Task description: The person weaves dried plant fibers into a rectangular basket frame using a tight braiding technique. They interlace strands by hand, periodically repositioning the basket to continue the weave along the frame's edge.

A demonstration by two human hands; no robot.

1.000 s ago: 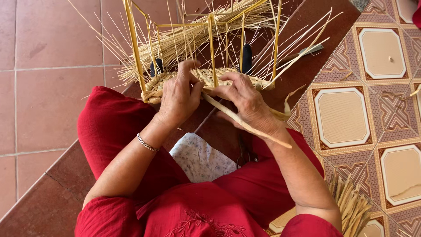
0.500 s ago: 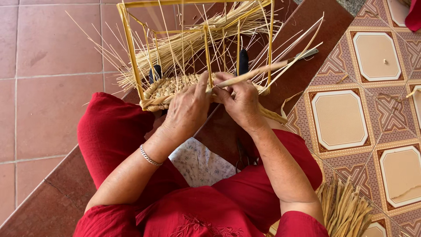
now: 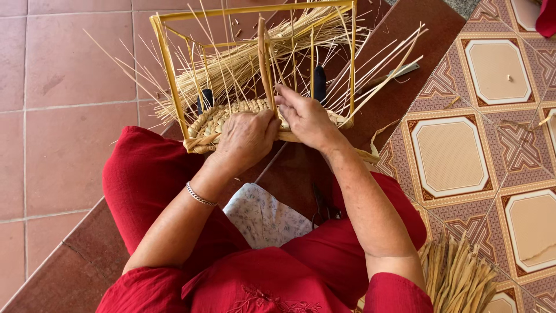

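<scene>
Two hands meet on a half-woven straw basket [image 3: 231, 119] that sits at the person's knees, on the edge of a dark red-brown step [image 3: 405, 52]. The left hand [image 3: 246, 139] lies palm-down on the braided band of the basket's near side, fingers curled and pressing onto the weave. The right hand [image 3: 304, 119] is just beside it, touching it at the thumb side, its fingers pinched around a flat straw strand [image 3: 264, 58] that rises upright from the weave between the two hands. A thin metal bracelet [image 3: 200, 196] circles the left wrist.

The woven band runs inside a yellow rectangular frame [image 3: 168, 69] of thin bars, which stands over the work. Many loose thin straws [image 3: 243, 55] fan out from the weave in all directions (some reach past the frame toward the tiles). Two dark clips [image 3: 318, 81] stick up at the far side of the band.

Nearer the camera, red clothing [image 3: 145, 179] covers the lap, with a pale patterned cloth [image 3: 266, 217] lying between the knees. A bundle of dry reeds [image 3: 457, 278] rests at the right, on patterned floor tiles [image 3: 452, 150]. Plain terracotta tiles [image 3: 58, 87] lie to the left.
</scene>
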